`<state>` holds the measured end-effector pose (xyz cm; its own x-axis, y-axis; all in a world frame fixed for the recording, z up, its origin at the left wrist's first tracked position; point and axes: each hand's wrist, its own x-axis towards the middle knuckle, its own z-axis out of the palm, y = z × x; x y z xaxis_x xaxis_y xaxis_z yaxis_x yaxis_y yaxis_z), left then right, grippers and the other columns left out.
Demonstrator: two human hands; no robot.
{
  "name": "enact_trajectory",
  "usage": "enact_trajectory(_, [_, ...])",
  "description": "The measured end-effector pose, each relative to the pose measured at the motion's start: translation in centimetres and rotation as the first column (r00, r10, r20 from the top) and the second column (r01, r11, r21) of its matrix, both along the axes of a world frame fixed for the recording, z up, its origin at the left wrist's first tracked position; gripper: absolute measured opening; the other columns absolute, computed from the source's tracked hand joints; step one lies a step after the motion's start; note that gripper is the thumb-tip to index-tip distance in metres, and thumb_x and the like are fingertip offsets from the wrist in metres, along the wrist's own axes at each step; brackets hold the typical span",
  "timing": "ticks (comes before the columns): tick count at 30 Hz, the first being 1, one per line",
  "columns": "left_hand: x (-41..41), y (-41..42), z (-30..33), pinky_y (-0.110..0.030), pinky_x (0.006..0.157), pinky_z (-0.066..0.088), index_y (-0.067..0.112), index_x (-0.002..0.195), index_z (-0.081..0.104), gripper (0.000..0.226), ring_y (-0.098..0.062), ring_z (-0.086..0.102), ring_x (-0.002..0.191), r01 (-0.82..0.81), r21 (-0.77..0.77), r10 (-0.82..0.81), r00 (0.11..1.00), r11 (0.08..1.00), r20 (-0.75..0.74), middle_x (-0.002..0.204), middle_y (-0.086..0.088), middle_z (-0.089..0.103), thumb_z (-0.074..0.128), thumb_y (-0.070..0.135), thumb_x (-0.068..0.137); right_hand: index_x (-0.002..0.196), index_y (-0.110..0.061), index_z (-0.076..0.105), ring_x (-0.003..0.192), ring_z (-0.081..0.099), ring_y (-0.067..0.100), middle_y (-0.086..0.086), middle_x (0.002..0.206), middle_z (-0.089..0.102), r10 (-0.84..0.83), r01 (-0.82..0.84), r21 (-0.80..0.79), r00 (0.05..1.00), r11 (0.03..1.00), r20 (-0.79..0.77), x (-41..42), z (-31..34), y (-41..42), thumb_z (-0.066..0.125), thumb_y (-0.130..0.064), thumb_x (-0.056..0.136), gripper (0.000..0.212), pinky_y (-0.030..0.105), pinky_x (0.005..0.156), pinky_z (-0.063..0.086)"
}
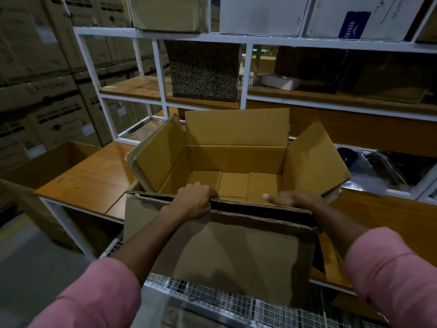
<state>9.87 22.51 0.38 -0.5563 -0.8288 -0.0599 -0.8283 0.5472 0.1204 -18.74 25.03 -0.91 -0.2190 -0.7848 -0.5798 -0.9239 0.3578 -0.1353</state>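
The open cardboard box (236,159) stood on the wooden shelf (89,183) right in front of the person, all four flaps spread and nothing inside. The left hand (194,200) was clamped on the near rim, fingers curled over the edge into the box. The right hand (295,200) gripped the same rim further along, thumb laid flat on the inside (its fingers were hidden behind). The near flap (236,252) hung down over a wire mesh basket (212,297).
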Motion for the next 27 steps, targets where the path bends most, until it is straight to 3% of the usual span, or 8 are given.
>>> enact_trajectory(7, [-3.1, 1.1, -0.6, -0.038, 0.074, 0.046, 0.034, 0.125, 0.067, 0.038, -0.032, 0.064, 0.102, 0.049, -0.003, -0.049, 0.999, 0.999, -0.021, 0.111, -0.008, 0.069, 0.051, 0.017, 0.095, 0.138, -0.007, 0.053, 0.136, 0.046, 0.030, 0.016, 0.151, 0.045, 0.005, -0.004, -0.042, 0.999, 0.999, 0.032, -3.4, -0.4, 1.3, 0.023, -0.065, 0.100, 0.076, 0.046, 0.111, 0.036])
enact_trajectory(9, [-3.3, 0.9, -0.5, -0.040, 0.074, 0.048, 0.032, 0.119, 0.068, 0.029, -0.033, 0.064, 0.102, 0.048, -0.016, -0.048, 0.999, 0.999, 0.004, 0.109, -0.008, 0.068, 0.052, 0.022, 0.097, 0.113, -0.010, 0.065, 0.106, 0.060, 0.021, 0.012, 0.120, 0.063, 0.047, -0.038, -0.108, 0.996, 0.993, 0.078, -3.6, -0.2, 1.6, 0.027, -0.058, 0.103, 0.062, 0.033, 0.092, 0.047])
enact_trajectory(11, [-3.6, 0.6, 0.2, -0.040, 0.072, 0.045, 0.026, 0.120, 0.067, 0.027, -0.032, 0.062, 0.100, 0.054, -0.009, -0.053, 0.998, 0.999, 0.046, 0.107, -0.008, 0.064, 0.050, 0.021, 0.098, 0.093, -0.015, 0.064, 0.087, 0.060, 0.018, 0.005, 0.095, 0.063, 0.066, -0.028, -0.225, 0.985, 0.974, 0.161, -4.1, 0.1, 1.8, 0.036, -0.055, 0.102, 0.050, 0.029, 0.077, 0.047])
enact_trajectory(15, [-4.3, -0.7, 2.5, -0.037, 0.077, 0.044, 0.019, 0.127, 0.062, 0.029, -0.026, 0.058, 0.098, 0.066, 0.014, -0.067, 0.990, 0.998, 0.126, 0.107, -0.007, 0.057, 0.052, 0.019, 0.100, 0.108, -0.007, 0.069, 0.097, 0.065, 0.035, 0.018, 0.102, 0.069, 0.089, 0.062, -0.466, 0.951, 0.883, 0.295, -5.5, 1.0, 2.8, 0.049, -0.051, 0.100, 0.049, 0.044, 0.085, 0.051])
enact_trajectory(18, [-5.3, -1.3, 3.9, -0.038, 0.083, 0.047, 0.016, 0.127, 0.058, 0.028, -0.023, 0.054, 0.098, 0.054, 0.059, -0.064, 0.980, 0.997, 0.187, 0.120, -0.009, 0.058, 0.056, 0.019, 0.099, 0.109, -0.015, 0.070, 0.094, 0.066, 0.020, -0.001, 0.100, 0.071, 0.119, 0.035, -0.604, 0.970, 0.796, 0.214, -6.3, 2.1, 3.7, 0.054, -0.038, 0.101, 0.030, 0.036, 0.079, 0.053])
enact_trajectory(21, [-6.9, -1.4, 4.6, -0.042, 0.092, 0.050, 0.018, 0.138, 0.052, 0.040, -0.028, 0.058, 0.110, 0.099, 0.160, -0.128, 0.976, 0.982, 0.178, 0.131, -0.011, 0.056, 0.057, 0.019, 0.099, 0.115, -0.013, 0.069, 0.092, 0.061, 0.014, -0.003, 0.103, 0.067, 0.033, 0.016, -0.725, 0.998, 0.688, 0.054, -7.1, 2.5, 3.7, 0.054, -0.030, 0.102, 0.027, 0.030, 0.076, 0.045])
enact_trajectory(24, [-8.9, -0.4, 4.2, -0.046, 0.105, 0.048, 0.028, 0.155, 0.032, 0.068, -0.030, 0.054, 0.127, 0.232, 0.223, -0.244, 0.969, 0.947, 0.027, 0.144, -0.009, 0.054, 0.058, 0.009, 0.095, 0.111, -0.013, 0.070, 0.092, 0.062, 0.023, 0.007, 0.105, 0.071, -0.166, -0.018, -0.857, 0.979, 0.516, -0.121, -8.2, 2.8, 3.3, 0.051, -0.035, 0.100, 0.031, 0.039, 0.082, 0.051])
enact_trajectory(27, [-11.0, 1.1, 3.0, -0.050, 0.103, 0.047, 0.028, 0.158, 0.020, 0.075, -0.031, 0.051, 0.130, 0.369, 0.109, -0.371, 0.929, 0.923, -0.008, 0.147, -0.009, 0.051, 0.057, 0.012, 0.094, 0.117, -0.012, 0.066, 0.116, 0.054, 0.036, 0.016, 0.121, 0.064, -0.367, -0.040, -0.890, 0.902, 0.454, -0.227, -9.4, 3.5, 3.2, 0.055, -0.035, 0.096, 0.033, 0.050, 0.098, 0.042])
